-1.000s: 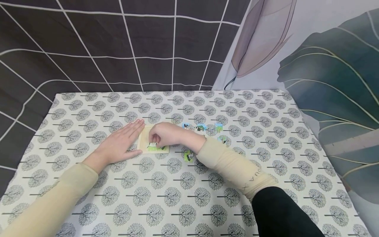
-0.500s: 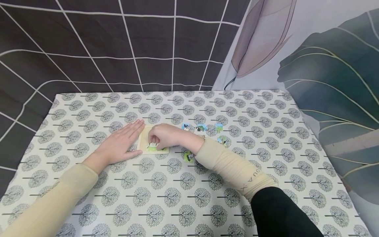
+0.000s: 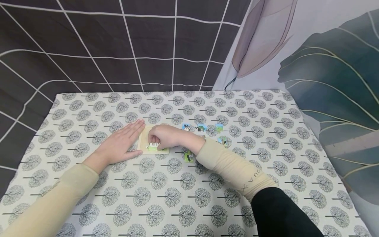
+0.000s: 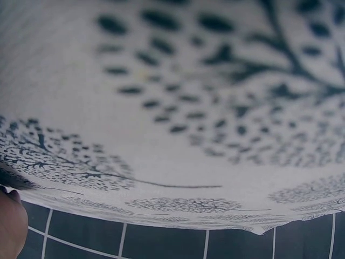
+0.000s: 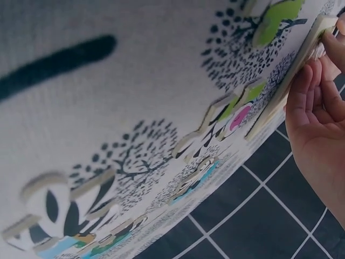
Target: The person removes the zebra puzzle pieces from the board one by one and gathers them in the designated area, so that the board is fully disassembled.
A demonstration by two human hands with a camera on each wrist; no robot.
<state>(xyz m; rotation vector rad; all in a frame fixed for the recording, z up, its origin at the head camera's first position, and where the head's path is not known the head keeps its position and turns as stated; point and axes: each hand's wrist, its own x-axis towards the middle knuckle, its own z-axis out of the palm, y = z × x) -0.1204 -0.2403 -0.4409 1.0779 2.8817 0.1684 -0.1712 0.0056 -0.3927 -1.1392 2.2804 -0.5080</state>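
My left hand (image 3: 121,141) lies flat with straight fingers along the left edge of a pale wooden puzzle tray (image 3: 143,140). In the left wrist view only a bit of that hand (image 4: 11,226) shows. My right hand (image 3: 165,136), fingers curled, is over the tray and pinches a small white puzzle piece (image 3: 153,144) near its lower side. Green printed puzzle (image 3: 154,149) shows just below that piece. In the right wrist view the right hand (image 5: 318,108) is at the tray's edge (image 5: 275,102), thumb and fingers around the piece, which is mostly hidden.
Several loose puzzle pieces lie right of the tray: a green one (image 3: 188,156), a blue and green one (image 3: 218,127), another (image 3: 201,127) and one (image 3: 222,141) partly beside the sleeve. A tree-print cloth (image 3: 177,184) covers the table. A dark gridded curtain (image 3: 148,39) hangs behind.
My right hand has turned and dropped slightly, shifting the white puzzle piece a little in its pinch. The left hand and the loose pieces stay put.
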